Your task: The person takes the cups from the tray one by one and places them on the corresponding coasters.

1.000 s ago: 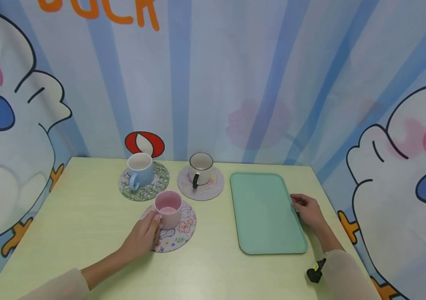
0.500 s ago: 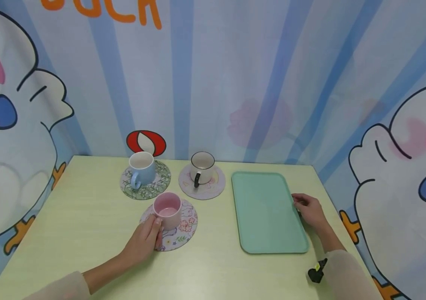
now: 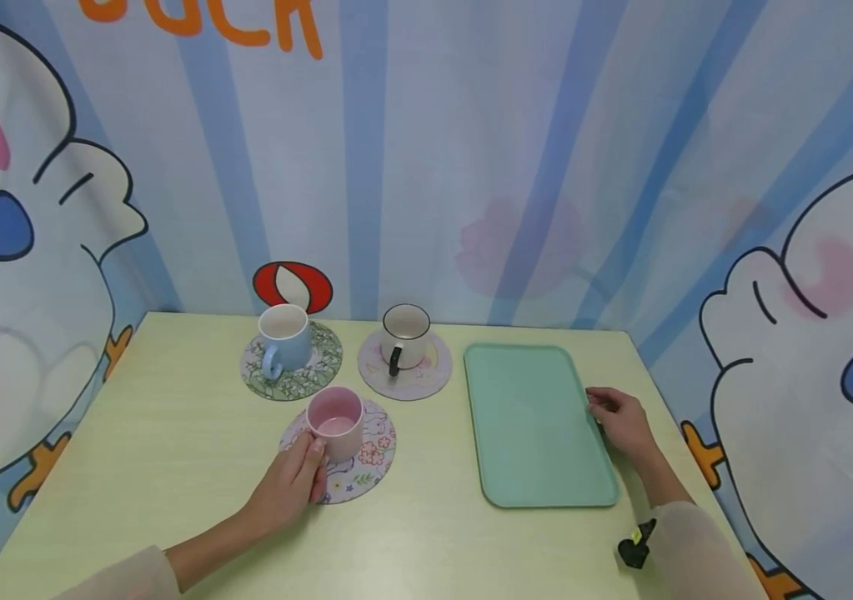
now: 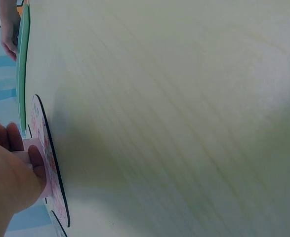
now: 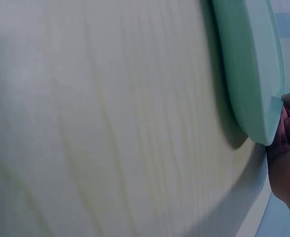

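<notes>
My left hand (image 3: 289,479) grips the handle side of a pink mug (image 3: 338,425), its fingers covering the handle. Under the mug lies a round floral coaster (image 3: 372,454); whether the mug touches it fully I cannot tell. In the left wrist view the fingers curl beside the pink mug (image 4: 46,185), close to the coaster (image 4: 50,143). At the right, my right hand (image 3: 621,423) pinches the right rim of a mint-green tray (image 3: 539,425). The right wrist view shows thumb and fingers of the right hand (image 5: 287,143) at the edge of the tray (image 5: 248,74).
A light blue mug (image 3: 287,337) stands on a green-patterned coaster (image 3: 324,367) at the back left. Beside it a white mug with a black handle (image 3: 405,337) sits on a pale purple coaster (image 3: 429,379). A small black object (image 3: 632,552) is by the right sleeve.
The pink mug has shifted slightly left and toward me over its coaster, with my left hand on it. My right hand and the tray have stayed in place.
</notes>
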The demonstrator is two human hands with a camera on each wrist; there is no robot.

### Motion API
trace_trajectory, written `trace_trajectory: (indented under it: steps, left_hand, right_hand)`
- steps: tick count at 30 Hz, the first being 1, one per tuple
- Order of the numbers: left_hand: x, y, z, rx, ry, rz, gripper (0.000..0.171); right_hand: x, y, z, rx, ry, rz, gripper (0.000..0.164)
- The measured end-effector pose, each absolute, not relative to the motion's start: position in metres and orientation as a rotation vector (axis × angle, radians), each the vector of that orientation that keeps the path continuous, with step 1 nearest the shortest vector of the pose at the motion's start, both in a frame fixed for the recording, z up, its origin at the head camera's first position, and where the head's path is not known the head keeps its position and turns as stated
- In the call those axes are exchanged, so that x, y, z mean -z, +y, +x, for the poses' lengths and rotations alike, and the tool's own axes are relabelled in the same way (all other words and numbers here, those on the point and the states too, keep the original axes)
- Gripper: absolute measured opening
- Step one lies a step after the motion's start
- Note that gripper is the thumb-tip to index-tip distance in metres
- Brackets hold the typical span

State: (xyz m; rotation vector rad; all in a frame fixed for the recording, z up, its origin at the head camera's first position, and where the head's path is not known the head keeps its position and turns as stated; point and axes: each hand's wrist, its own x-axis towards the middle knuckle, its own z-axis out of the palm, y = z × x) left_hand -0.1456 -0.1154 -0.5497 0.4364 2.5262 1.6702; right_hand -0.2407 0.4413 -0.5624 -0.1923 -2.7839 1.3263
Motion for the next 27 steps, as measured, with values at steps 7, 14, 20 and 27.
trace_trajectory:
  steps: [7, 14, 20, 27]
  left_hand:
    - [0.552, -0.115, -0.144, -1.691, 2.491, 0.503, 0.030]
    - [0.551, -0.115, -0.140, -1.682, 2.491, 0.472, 0.031]
    - [0.553, -0.120, -0.140, -1.692, 2.518, 0.422, 0.026]
    - [0.541, -0.132, -0.155, -1.542, 2.550, 0.411, 0.026]
  right_hand:
    - [0.560, 0.443, -0.241, -1.289, -2.791, -0.196, 0.037]
    - [0.565, 0.443, -0.240, -1.294, -2.766, -0.259, 0.034]
    - [0.561, 0.437, -0.238, -1.270, -2.754, -0.290, 0.032]
    - [0.562, 0.439, -0.239, -1.158, -2.770, -0.296, 0.032]
